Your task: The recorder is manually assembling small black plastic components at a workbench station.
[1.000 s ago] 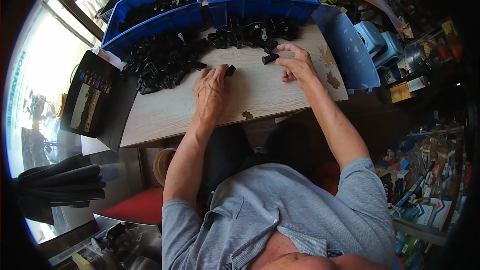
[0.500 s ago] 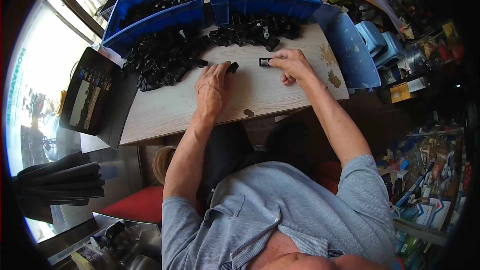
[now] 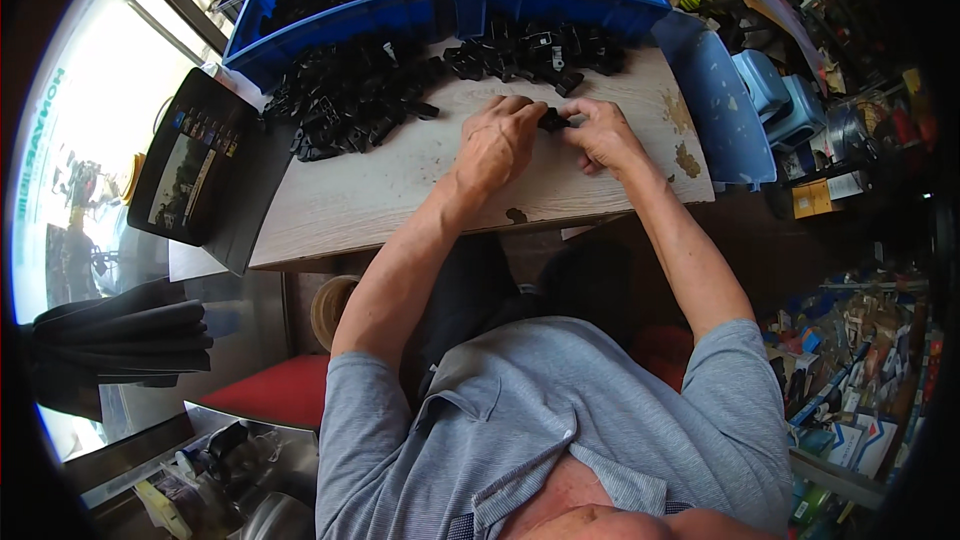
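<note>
Over the pale wooden table [image 3: 420, 185], my left hand [image 3: 497, 143] and my right hand [image 3: 607, 140] meet, fingertips almost touching. A small black plastic piece [image 3: 552, 120] shows between them, pinched by the fingers of both hands. Whether it is one piece or two joined ones cannot be made out, as the fingers cover most of it. Beyond my left hand lies a loose heap of black plastic parts [image 3: 345, 100]. A second heap of similar parts [image 3: 540, 48] spreads behind my right hand.
Two blue bins [image 3: 345, 17] [image 3: 560, 0] holding black parts line the table's far side. A tablet-like screen [image 3: 190, 160] stands at the left. To the right hangs a light-blue plastic tub [image 3: 715, 110], with blue stools [image 3: 790, 105] behind it. Cluttered shelves [image 3: 840, 390] fill the lower right.
My left hand has moved right with its black piece and met my right hand, which held another small black piece. The whole view has shifted slightly.
</note>
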### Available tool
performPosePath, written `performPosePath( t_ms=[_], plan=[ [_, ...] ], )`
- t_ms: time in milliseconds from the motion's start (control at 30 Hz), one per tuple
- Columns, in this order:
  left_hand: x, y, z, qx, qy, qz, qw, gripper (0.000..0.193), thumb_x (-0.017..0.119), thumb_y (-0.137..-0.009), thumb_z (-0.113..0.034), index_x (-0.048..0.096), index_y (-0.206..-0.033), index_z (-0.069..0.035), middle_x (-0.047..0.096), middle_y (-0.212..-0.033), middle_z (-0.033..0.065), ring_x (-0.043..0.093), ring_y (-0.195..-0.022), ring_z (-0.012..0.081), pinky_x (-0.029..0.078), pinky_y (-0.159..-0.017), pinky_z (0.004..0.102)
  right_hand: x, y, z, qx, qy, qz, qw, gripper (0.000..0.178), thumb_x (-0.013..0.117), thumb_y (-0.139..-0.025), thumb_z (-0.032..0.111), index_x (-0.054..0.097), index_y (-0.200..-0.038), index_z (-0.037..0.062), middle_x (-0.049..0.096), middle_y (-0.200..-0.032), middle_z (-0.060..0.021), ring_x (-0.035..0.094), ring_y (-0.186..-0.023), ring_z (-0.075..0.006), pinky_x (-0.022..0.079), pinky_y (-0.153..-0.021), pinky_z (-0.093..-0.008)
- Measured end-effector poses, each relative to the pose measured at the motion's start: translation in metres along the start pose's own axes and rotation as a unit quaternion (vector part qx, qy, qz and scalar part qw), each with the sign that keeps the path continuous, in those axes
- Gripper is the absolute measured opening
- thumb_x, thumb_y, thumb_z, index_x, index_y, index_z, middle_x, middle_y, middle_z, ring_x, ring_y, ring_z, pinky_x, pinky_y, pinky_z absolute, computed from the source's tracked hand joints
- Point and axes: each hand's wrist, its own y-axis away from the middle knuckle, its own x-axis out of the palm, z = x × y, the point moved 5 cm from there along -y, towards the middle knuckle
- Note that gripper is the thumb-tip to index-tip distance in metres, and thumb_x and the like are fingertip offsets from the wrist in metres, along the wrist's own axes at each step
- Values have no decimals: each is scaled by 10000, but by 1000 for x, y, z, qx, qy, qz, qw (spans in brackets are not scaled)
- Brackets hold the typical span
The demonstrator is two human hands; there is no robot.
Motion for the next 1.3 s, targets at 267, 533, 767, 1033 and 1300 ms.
performPosePath(
  t_ms=[267,533,767,1033,1300],
  plan=[
    [15,-10,4,80,30,48,995,351,623,-836,-33,715,-1165,-111,710,-1099,94,689,-988,306,569,-836,398,7,-8,-5,-20,-34,4,999,381,709,-843,113,661,-1220,85,644,-765,-50,558,-462,-119,473,-402,-277],
    [32,-16,7,94,24,80,992,390,631,-822,-24,706,-1196,-107,702,-1084,82,694,-965,301,574,-824,387,1,-21,-15,-26,-34,12,999,338,706,-828,96,673,-1165,80,613,-664,-31,552,-463,-108,460,-402,-269],
    [28,-12,-5,105,-33,75,991,428,615,-847,-78,669,-1271,-105,691,-1201,71,641,-1126,276,502,-982,393,-6,-23,-14,-52,-35,9,998,270,685,-816,64,698,-1086,73,587,-651,-8,557,-468,-100,474,-408,-266],
    [17,7,-18,99,-31,52,993,404,589,-862,-100,665,-1259,-78,675,-1239,87,585,-1204,315,433,-1053,449,-1,-3,-14,-46,-33,-2,998,281,686,-839,60,669,-1119,54,528,-607,21,507,-450,-80,422,-384,-253],
    [-66,21,16,-13,-271,-67,960,356,617,-809,-43,684,-1151,-114,663,-1231,52,536,-1244,320,421,-1001,468,-17,18,-16,-5,-147,-11,989,342,804,-820,171,635,-1081,30,518,-534,-2,579,-470,-113,530,-441,-284]
  ],
)
